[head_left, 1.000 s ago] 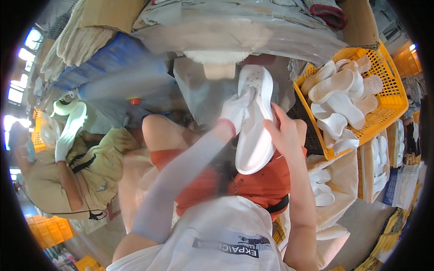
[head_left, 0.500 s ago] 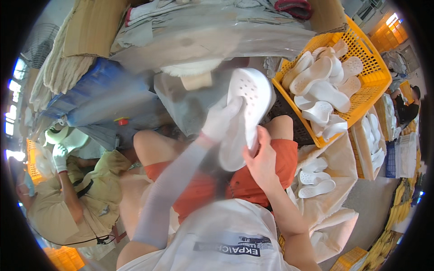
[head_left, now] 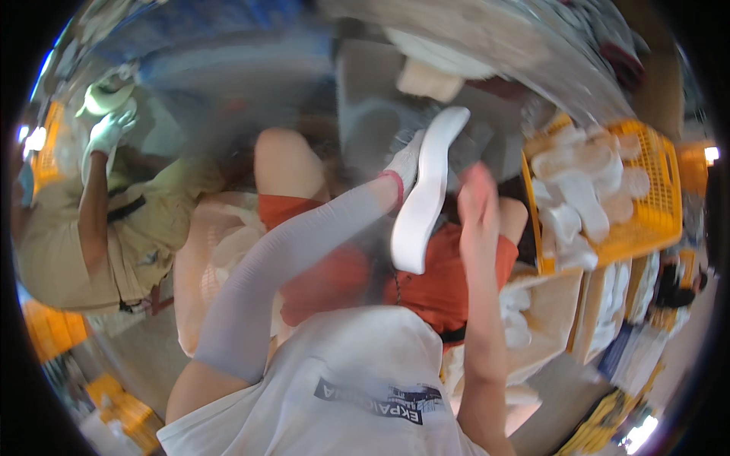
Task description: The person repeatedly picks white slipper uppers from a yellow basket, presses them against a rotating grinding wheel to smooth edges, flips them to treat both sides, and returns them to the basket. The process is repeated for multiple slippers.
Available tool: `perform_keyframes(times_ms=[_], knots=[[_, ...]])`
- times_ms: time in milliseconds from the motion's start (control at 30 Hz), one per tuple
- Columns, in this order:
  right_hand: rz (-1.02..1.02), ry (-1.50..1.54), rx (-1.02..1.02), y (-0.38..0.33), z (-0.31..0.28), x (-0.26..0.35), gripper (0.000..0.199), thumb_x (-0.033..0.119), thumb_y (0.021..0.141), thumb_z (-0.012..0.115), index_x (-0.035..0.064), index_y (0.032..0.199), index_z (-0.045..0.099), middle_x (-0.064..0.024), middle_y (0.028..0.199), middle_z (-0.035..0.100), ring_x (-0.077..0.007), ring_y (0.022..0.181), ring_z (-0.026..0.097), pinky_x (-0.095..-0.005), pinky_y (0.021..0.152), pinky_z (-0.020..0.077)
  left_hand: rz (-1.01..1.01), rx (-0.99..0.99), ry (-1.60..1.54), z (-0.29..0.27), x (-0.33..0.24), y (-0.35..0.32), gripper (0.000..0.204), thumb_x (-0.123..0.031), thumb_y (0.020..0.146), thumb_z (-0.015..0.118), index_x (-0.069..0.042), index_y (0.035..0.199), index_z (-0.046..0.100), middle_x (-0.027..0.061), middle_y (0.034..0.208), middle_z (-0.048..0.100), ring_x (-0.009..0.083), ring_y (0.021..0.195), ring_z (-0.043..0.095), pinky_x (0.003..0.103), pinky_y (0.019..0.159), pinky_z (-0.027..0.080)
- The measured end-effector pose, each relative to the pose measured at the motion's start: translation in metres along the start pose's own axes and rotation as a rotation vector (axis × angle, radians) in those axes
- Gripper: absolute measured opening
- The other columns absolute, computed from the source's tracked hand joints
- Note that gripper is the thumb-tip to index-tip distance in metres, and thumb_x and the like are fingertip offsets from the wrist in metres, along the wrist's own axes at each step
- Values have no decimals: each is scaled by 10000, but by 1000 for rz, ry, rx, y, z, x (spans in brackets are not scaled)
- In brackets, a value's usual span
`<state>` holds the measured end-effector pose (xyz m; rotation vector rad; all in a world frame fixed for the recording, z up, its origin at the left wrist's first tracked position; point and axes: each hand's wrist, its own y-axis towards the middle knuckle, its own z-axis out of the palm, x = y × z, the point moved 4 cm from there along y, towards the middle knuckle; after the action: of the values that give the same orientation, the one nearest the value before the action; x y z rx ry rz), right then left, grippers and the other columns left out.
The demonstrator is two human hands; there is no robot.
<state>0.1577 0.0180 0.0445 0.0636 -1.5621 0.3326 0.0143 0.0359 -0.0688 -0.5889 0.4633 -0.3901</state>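
A white perforated foam clog (head_left: pixel 423 197) stands nearly on end over my lap, its smooth, curving edge showing. My left hand (head_left: pixel 407 166), in a white glove with a pink cuff, is closed on the clog's left side; its fingertips are hidden behind it. My bare right hand (head_left: pixel 477 196) is raised just right of the clog and apart from it. Motion smears its fingers, so I cannot tell whether they are closed.
At the right, a yellow crate (head_left: pixel 669 190) holds several white clogs. More clogs lie in a cloth-lined container (head_left: pixel 559 304) below it. A co-worker's gloved hand (head_left: pixel 112 131) is at the far left, near a lit pale-green piece. A plastic-covered ledge (head_left: pixel 487 34) spans the top.
My view has swung, shifting the surroundings. The clog has turned from its perforated face to its edge. My right hand has let go of its lower end and moved up to the right.
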Motion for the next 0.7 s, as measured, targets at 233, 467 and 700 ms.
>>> perform_keyframes(times_ms=[233,467,700], knots=[[-391,-590,73,30,93,50,330,170,824,834,-26,983,621,-198,799,710,-281,709,724,-393,664,562,310,-68,-142,-5,-97,5,641,-674,1007,446,-70,1051,654,120,920,688,299,796,670,455,702,578],[-682,-681,187,-10,64,55,484,115,826,845,-30,1219,603,-262,1062,698,-398,909,721,-449,736,574,269,192,-306,20,-55,0,829,-863,941,275,-126,1074,631,136,752,643,315,659,646,439,568,534],[-560,-745,63,84,78,-9,412,234,835,819,-33,1062,602,-239,792,693,-425,744,695,-457,659,561,555,-110,-174,-16,-81,34,656,-697,988,447,-87,1087,668,92,941,695,262,879,683,400,782,549]])
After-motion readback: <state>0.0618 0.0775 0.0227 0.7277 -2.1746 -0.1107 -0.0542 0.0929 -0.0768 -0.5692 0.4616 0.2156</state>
